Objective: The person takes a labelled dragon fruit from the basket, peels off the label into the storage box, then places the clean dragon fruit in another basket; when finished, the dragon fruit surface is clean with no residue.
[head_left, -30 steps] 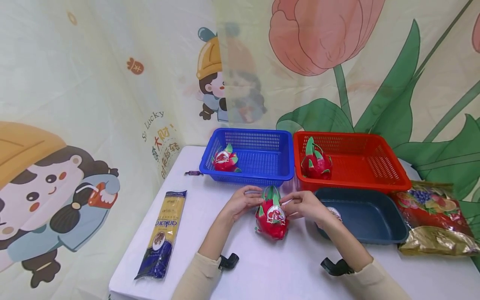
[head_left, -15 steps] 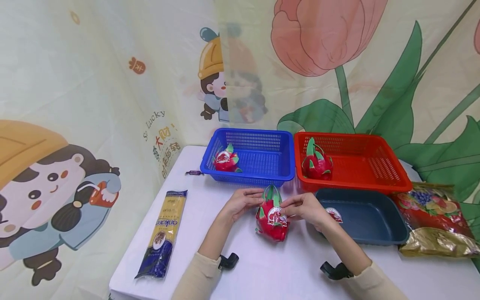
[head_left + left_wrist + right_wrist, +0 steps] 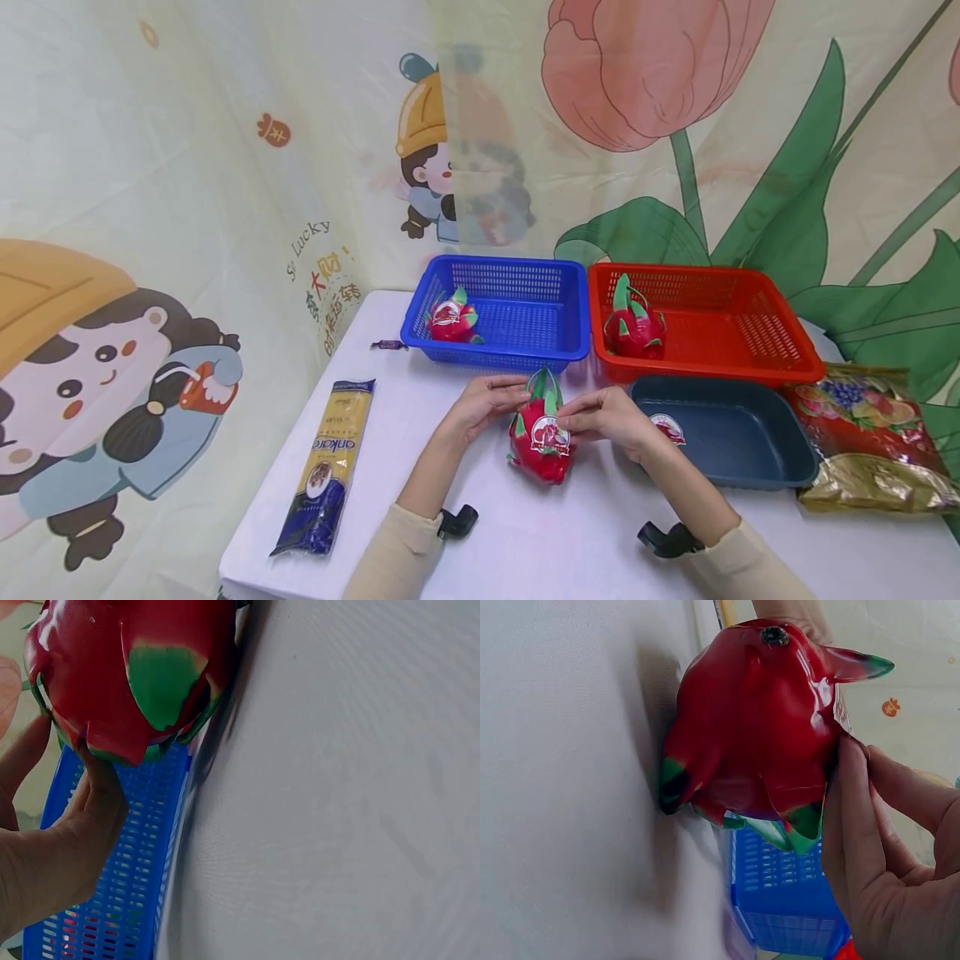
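Note:
A red dragon fruit [image 3: 536, 462] with green leaf tips lies on the white table in front of the blue basket. On its upper side is a round white-and-red sticker [image 3: 550, 436]. My left hand [image 3: 483, 407] holds the fruit by its left side near the leaves, as the left wrist view also shows. From the right, my right hand [image 3: 606, 421] pinches the sticker's edge between thumb and finger. In the right wrist view that edge stands slightly off the dragon fruit [image 3: 757, 727], though how much is stuck down cannot be seen.
The blue basket [image 3: 525, 321] and red basket [image 3: 735, 333] each contain one dragon fruit. At right are a dark blue tray [image 3: 742, 433] with a similar sticker [image 3: 667, 428], and a red-and-gold bag [image 3: 870, 442]. At left lie a pasta packet [image 3: 327, 467] and a wrapped candy [image 3: 388, 345].
My right fingers have moved slightly left, onto the sticker's edge. The dragon fruit has turned a little, while my left hand has stayed nearly still.

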Available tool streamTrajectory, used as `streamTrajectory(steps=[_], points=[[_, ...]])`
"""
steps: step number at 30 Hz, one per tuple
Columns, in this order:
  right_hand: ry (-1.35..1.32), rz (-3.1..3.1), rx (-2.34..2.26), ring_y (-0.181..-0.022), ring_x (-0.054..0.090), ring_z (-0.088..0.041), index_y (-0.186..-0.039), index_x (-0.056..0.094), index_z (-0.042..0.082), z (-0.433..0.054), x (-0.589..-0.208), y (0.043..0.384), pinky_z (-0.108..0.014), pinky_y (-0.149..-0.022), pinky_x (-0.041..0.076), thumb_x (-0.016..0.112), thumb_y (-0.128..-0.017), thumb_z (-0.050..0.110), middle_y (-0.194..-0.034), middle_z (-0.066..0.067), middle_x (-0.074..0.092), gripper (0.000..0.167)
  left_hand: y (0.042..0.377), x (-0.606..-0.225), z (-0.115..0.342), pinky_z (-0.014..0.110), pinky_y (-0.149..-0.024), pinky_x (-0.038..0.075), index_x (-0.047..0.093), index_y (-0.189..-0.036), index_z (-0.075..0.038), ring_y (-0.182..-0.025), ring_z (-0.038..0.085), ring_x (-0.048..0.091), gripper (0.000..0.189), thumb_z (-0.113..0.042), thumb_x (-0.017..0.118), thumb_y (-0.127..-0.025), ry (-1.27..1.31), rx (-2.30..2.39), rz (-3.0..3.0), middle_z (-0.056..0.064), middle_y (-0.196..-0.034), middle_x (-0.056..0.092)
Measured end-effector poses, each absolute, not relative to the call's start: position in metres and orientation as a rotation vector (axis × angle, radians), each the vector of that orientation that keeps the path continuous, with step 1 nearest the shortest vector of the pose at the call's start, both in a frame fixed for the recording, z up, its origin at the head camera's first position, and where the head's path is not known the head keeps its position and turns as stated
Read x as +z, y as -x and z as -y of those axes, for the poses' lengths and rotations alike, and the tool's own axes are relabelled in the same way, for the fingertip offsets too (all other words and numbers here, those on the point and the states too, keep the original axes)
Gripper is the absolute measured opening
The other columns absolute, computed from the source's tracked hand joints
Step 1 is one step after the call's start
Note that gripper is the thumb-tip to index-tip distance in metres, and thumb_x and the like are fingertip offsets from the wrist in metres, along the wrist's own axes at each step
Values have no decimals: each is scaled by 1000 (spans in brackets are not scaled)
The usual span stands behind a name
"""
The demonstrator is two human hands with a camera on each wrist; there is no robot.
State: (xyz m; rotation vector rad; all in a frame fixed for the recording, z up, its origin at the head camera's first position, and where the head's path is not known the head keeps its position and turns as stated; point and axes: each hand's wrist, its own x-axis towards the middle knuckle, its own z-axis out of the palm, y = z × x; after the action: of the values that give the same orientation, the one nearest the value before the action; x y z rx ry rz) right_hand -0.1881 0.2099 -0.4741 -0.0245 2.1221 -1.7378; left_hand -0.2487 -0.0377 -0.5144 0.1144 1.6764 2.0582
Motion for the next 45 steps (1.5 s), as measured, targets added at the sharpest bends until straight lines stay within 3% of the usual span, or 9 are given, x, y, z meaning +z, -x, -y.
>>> streamTrajectory(steps=[10, 29, 37, 45], points=[[-17, -1911, -1804, -97, 76, -23, -121, 74, -4, -211, -477, 194, -33, -84, 64, 75, -97, 12, -116, -16, 76, 30, 249, -517, 36, 28, -84, 63, 70, -126, 9, -85, 13, 74, 37, -4, 78, -92, -33, 2095, -1720, 13, -110, 78], [21, -1680, -1939, -96, 77, -21, -118, 77, 0, -218, -484, 198, -35, -88, 63, 71, -99, 9, -108, -9, 79, 22, 252, -518, 39, 23, -76, 62, 63, -130, 16, -80, 9, 73, 39, 5, 71, -93, -40, 2135, -1629, 8, -99, 79], [26, -1711, -1974, -95, 77, -21, -122, 75, -2, -232, -475, 198, -37, -91, 61, 70, -100, 10, -107, -9, 79, 26, 249, -514, 40, 24, -78, 62, 64, -133, 12, -85, 11, 74, 43, 5, 72, -91, -99, 2088, -1652, 14, -112, 78], [67, -1852, -1919, -97, 75, -22, -127, 70, -1, -250, -463, 198, -39, -93, 62, 69, -101, 15, -108, -7, 77, 30, 250, -516, 39, 24, -78, 62, 66, -130, 11, -82, 11, 72, 41, 2, 74, -91, -77, 2095, -1671, 10, -107, 78]])
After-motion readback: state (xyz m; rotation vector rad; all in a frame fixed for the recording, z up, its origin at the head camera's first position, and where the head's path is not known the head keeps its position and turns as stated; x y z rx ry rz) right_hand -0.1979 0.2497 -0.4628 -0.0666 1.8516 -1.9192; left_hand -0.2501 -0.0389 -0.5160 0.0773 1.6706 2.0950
